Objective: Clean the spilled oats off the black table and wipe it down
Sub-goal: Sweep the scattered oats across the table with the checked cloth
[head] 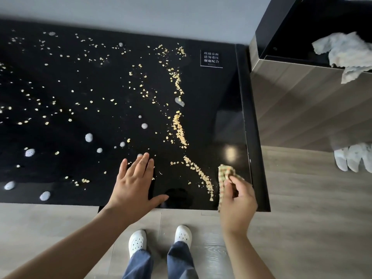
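Spilled oats lie scattered over the glossy black table, thickest in a wavy line running from the far middle to the near right. Several blobs of white foam dot the left and middle. My left hand rests flat on the table near its front edge, fingers spread. My right hand grips a checked cloth bunched against the table's near right corner, just right of the oat line's end.
A white-lettered sign sits at the table's far right. A wood-faced cabinet stands to the right, with a pale rag draped over its black top. Grey wood floor and my white shoes lie below the front edge.
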The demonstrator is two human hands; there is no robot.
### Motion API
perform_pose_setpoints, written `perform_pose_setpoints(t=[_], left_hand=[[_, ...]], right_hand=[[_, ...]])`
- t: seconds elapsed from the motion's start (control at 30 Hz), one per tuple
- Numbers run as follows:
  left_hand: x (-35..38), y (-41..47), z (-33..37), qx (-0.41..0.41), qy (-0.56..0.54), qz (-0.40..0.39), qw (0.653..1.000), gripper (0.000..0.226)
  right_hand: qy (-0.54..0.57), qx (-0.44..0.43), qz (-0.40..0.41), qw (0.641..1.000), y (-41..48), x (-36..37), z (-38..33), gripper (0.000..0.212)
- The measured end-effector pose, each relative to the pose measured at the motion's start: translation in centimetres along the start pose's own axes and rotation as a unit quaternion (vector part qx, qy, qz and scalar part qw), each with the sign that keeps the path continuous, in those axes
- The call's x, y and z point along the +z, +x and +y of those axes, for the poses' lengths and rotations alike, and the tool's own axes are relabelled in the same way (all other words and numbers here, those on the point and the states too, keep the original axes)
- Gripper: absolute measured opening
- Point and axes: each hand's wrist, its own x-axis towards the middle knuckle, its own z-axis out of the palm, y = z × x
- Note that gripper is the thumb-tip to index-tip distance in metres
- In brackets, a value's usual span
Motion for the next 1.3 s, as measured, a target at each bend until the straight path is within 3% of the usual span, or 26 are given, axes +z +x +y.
perform_pose_setpoints(t=[0.13, 0.3, 0.5, 0.63, 0.8, 0.87, 1.0, 1.3], left_hand=[[-0.1, 0.1, -0.3, 0.008, -0.013, 0.013, 1.0, 0.1], [-1.2, 0.1, -1.4, 0.045, -0.094, 0.043, 0.994, 0.09], [-0.9, -0.9, -2.3, 0.065, -0.137, 0.077, 0.986, 0.08], [-1.0, -1.5, -2.7, 0.067, -0.123, 0.076, 0.987, 0.083], [-1.3, -1.2, -4.3, 0.014, -0.085, 0.042, 0.995, 0.097], [-1.4, -1.2, -5.1, -0.005, -0.085, 0.036, 0.996, 0.101], [-1.5, -1.3, -6.6, -0.001, -0.095, 0.043, 0.995, 0.1], [-0.9, -1.5, -7.3, -0.032, -0.071, -0.001, 0.997, 0.119]], right_hand=[[0.005, -0.022, -0.002, 1.0, -1.4, 3.0, -2.3, 0.014], [0.056, -0.044, -0.082, 0.994, -1.5, 3.9, -4.8, 0.018], [-0.024, -0.001, 0.008, 1.0, 4.7, 0.1, -2.1, 0.018], [-0.064, 0.023, -0.019, 0.998, 5.5, 1.0, -1.1, 0.02], [-0.013, -0.059, -0.098, 0.993, 0.8, 4.8, -4.6, 0.017], [0.025, -0.043, -0.122, 0.991, -0.4, 5.5, -6.4, 0.016], [0.045, -0.016, -0.061, 0.997, -0.4, 3.5, -6.6, 0.016], [-0.034, 0.012, 0.027, 0.999, -4.1, 2.6, -2.7, 0.016]])
